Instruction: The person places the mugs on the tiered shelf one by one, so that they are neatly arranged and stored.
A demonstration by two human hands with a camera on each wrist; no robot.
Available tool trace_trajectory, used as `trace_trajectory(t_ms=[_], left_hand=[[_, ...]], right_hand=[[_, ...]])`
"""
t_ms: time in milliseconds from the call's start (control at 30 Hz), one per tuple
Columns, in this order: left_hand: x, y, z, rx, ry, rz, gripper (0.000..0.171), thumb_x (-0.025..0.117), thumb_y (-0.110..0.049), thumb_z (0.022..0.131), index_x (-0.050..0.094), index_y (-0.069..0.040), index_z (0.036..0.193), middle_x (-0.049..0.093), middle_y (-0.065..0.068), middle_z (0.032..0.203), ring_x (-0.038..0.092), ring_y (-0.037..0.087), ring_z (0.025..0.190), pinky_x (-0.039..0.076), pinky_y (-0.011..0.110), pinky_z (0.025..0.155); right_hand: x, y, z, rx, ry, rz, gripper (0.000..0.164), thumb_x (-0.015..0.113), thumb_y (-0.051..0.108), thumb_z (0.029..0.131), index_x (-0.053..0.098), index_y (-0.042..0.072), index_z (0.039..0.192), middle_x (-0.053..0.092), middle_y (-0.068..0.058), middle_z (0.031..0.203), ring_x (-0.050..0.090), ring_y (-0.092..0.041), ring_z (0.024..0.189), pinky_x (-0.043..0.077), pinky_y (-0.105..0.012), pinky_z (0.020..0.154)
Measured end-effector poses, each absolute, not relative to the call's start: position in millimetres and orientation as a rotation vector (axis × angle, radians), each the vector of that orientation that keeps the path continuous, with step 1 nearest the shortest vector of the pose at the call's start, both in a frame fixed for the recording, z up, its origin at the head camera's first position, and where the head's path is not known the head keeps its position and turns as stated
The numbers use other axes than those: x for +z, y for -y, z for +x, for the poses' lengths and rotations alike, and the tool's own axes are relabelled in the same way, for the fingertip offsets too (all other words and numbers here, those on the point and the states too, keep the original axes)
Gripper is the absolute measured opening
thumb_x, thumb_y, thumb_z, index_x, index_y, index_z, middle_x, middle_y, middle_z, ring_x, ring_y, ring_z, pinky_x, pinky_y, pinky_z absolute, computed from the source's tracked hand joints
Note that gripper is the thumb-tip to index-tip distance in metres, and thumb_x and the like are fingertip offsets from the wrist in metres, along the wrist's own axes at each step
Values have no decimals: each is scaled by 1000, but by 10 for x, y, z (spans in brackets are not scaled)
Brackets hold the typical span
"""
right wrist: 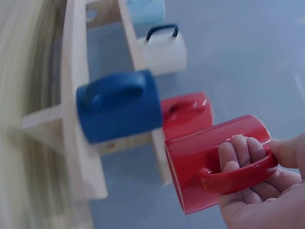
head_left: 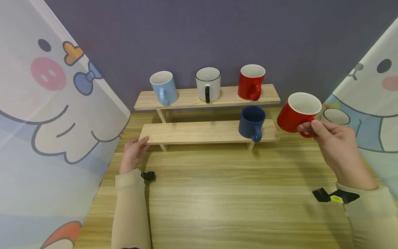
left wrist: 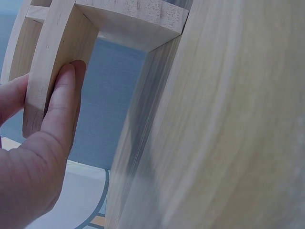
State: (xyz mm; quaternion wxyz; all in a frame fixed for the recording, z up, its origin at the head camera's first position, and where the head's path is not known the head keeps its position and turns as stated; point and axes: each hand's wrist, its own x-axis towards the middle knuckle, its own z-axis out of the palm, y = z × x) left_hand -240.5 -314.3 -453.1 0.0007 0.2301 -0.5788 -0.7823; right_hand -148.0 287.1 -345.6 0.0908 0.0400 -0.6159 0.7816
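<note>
My right hand [head_left: 337, 145] holds a red mug [head_left: 292, 116] by its handle, tilted and in the air to the right of the two-tier wooden shelf [head_left: 189, 133]. In the right wrist view, fingers pass through the mug's handle [right wrist: 238, 176]. At the shelf's lower left end, my left hand [head_left: 134, 152] pinches the board, thumb on top and fingers underneath. A dark blue mug [head_left: 248, 126] stands at the right of the lower tier. Along the upper tier are a light blue mug [head_left: 164, 90], a white mug with a black handle [head_left: 212, 84] and another red mug [head_left: 247, 84].
Behind my right hand, another white mug with a dark rim [head_left: 335, 117] stands on the wood-grain table [head_left: 224, 193]. A dark grey wall [head_left: 192, 34] rises behind the shelf. Cartoon-printed panels [head_left: 46, 114] flank both sides.
</note>
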Motion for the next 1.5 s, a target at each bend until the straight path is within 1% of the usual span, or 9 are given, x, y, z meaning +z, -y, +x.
trace_trajectory(t_ms=[100, 300, 467, 667, 767, 967, 1200, 1400, 1500], left_hand=[[-4532, 3138, -2401, -2449, 1824, 729, 39, 77, -9, 94, 53, 6, 121, 66, 7, 96, 68, 11, 80, 57, 20, 75], [-4542, 3142, -2401, -2452, 1809, 740, 38, 76, -8, 94, 52, 5, 120, 65, 7, 97, 69, 12, 81, 58, 21, 76], [-4548, 3148, -2405, -2444, 1823, 733, 39, 76, -9, 94, 52, 6, 121, 64, 8, 99, 68, 12, 82, 57, 20, 76], [-4546, 3149, -2404, -2442, 1838, 726, 40, 76, -9, 94, 51, 6, 122, 64, 8, 100, 68, 11, 82, 57, 20, 76], [-4546, 3146, -2403, -2441, 1847, 719, 40, 76, -10, 95, 52, 6, 122, 64, 8, 100, 68, 11, 82, 57, 20, 76], [-4548, 3148, -2401, -2458, 1847, 683, 39, 75, -10, 95, 52, 7, 122, 65, 7, 98, 67, 11, 82, 57, 20, 76], [-4542, 3145, -2396, -2472, 1828, 683, 38, 75, -8, 95, 52, 7, 121, 65, 7, 96, 67, 11, 80, 57, 19, 72], [-4543, 3156, -2408, -2463, 1825, 706, 35, 75, -8, 95, 54, 6, 119, 66, 6, 94, 67, 11, 78, 57, 19, 72], [-4536, 3160, -2410, -2447, 1856, 718, 36, 76, -10, 95, 54, 5, 120, 66, 6, 95, 66, 10, 78, 57, 19, 72]], right_hand=[[-3368, -2798, -1433, 2317, 1857, 139, 26, 65, 9, 101, 69, -12, 116, 74, -12, 100, 67, -20, 95, 53, -19, 88], [-3196, -2624, -1394, 2278, 1908, 283, 29, 61, 7, 103, 65, -18, 116, 73, -15, 99, 65, -24, 93, 55, -22, 87], [-3102, -2456, -1379, 2294, 1932, 382, 28, 59, 5, 104, 64, -21, 113, 73, -17, 97, 66, -26, 92, 55, -24, 87], [-3054, -2247, -1376, 2299, 2003, 397, 30, 60, 8, 104, 64, -20, 115, 72, -17, 100, 64, -28, 97, 54, -25, 89], [-3060, -2139, -1383, 2301, 2040, 425, 29, 59, 9, 105, 65, -18, 115, 72, -17, 102, 63, -28, 99, 53, -25, 90], [-3123, -1872, -1424, 2270, 2114, 466, 29, 58, 11, 106, 67, -16, 109, 71, -16, 101, 63, -26, 99, 53, -25, 90], [-3214, -1553, -1483, 2124, 2330, 372, 32, 58, 18, 107, 69, -12, 110, 72, -15, 104, 62, -27, 100, 54, -24, 88], [-3359, -1274, -1572, 2098, 2347, 327, 29, 57, 14, 107, 70, -12, 110, 73, -16, 103, 64, -26, 98, 54, -26, 90], [-3439, -1133, -1605, 2087, 2350, 280, 27, 58, 13, 107, 71, -10, 111, 73, -17, 103, 65, -26, 98, 54, -27, 91]])
